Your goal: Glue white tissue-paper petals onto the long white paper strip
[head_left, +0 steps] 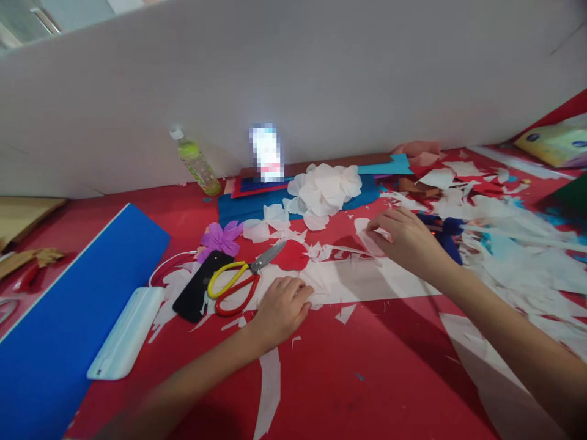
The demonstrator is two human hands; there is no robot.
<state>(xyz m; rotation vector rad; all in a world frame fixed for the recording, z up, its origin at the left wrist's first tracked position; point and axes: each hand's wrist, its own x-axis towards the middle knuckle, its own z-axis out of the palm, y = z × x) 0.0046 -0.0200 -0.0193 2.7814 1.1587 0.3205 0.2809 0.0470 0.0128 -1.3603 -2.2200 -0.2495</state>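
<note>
My left hand [280, 308] rests fist-like on the red table, pressing on white tissue paper scraps [348, 284], just right of the yellow-and-red scissors [238, 281]. My right hand [406, 241] reaches further back and pinches a white tissue petal [367, 235] between its fingertips. A blue glue gun [444, 231] lies right behind that hand. A white tissue flower pile [325, 188] sits on blue paper beyond. A red paper circle [291, 255] lies between the hands.
A black phone [197, 287], white power bank [126, 333], purple paper flower [221, 238] and blue sheet [68, 305] lie left. A green bottle [198, 164] and lit phone [266, 153] stand against the white board. White scraps [513, 256] cover the right.
</note>
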